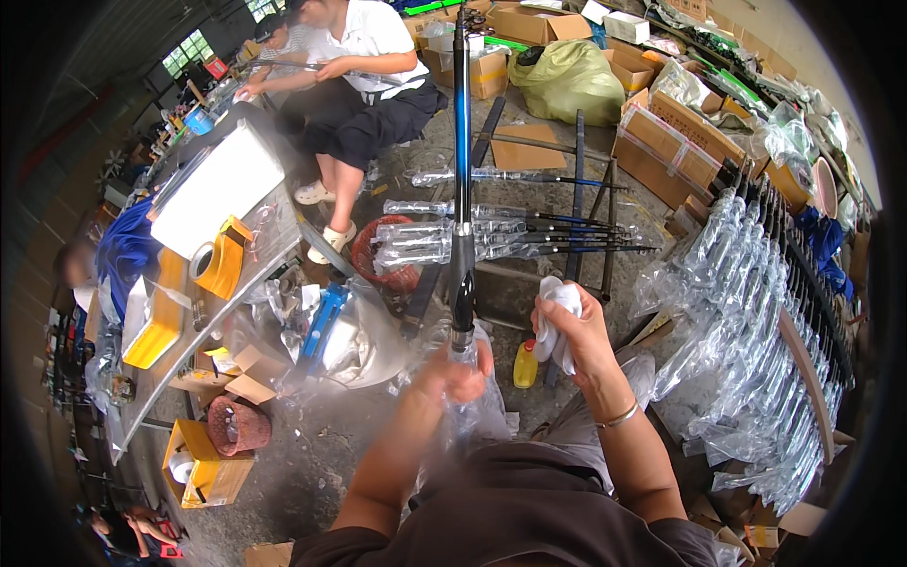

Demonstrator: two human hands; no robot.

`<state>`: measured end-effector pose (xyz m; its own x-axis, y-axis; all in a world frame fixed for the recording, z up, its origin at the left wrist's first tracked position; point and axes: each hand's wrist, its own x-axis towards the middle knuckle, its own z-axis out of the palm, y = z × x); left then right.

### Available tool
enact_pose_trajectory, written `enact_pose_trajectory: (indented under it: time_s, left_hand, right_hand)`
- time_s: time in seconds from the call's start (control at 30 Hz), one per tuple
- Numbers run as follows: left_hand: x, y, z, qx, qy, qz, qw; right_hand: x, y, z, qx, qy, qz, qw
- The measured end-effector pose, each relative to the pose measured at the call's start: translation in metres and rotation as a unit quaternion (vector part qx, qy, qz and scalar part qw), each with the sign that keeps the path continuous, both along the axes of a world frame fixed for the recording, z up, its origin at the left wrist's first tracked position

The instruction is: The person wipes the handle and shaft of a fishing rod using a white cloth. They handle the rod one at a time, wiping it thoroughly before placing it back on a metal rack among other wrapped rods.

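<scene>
My left hand (457,374) is closed around the plastic-wrapped lower end of a fishing rod (462,132). The rod stands almost upright before me, its shaft blue and black and its lower part glossy black. My right hand (588,338) grips a bunched white cloth (558,321) to the right of the rod, apart from it. Beyond the rod, several fishing rods in clear sleeves (453,238) lie across a dark metal stand (578,189). A yellow bottle (525,365) is on the floor between my hands.
Many plastic-sleeved rods (746,283) lean in a rack at the right. A table (213,312) with tape rolls is at the left, near a red basket (238,423). Cardboard boxes (666,151) and a green-yellow sack (567,80) lie behind. A person (378,66) sits at the far left.
</scene>
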<state>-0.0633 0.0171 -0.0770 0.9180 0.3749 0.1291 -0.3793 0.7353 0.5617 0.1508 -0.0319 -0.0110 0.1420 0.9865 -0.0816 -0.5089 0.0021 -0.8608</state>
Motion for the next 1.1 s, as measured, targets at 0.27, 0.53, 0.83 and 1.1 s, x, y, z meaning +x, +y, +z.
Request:
enact_pose_trajectory:
  time_s: [0.27, 0.53, 0.83, 1.1]
  left_hand:
    - [0.009, -0.004, -0.032, -0.011, -0.069, -0.089, 0.994]
    - [0.014, -0.004, -0.038, -0.014, -0.034, -0.058, 0.998]
    - [0.013, -0.004, -0.039, -0.01, -0.024, -0.059, 0.998]
    - [0.012, -0.006, -0.037, -0.013, -0.008, -0.062, 0.998]
  right_hand:
    - [-0.018, 0.04, 0.034, 0.038, -0.038, 0.052, 0.997]
    - [-0.027, 0.051, 0.027, 0.037, 0.06, 0.082, 0.994]
    - [-0.028, 0.053, 0.024, 0.054, 0.051, 0.082, 0.994]
    - [-0.03, 0.052, 0.023, 0.084, 0.024, 0.057, 0.995]
